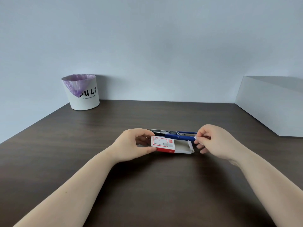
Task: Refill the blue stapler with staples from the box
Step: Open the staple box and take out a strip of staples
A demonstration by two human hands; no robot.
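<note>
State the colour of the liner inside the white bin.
Purple, seen in the head view: the liner folds over the bin.

Two bare forearms reached in from the near edge, converging mid-scene: left hand (131,141) curled in a thumb-and-fingers clamp, palm facing right; right hand (213,140) arched, fingertips (199,135) pinched together, remaining fingers loosely bent.
</note>
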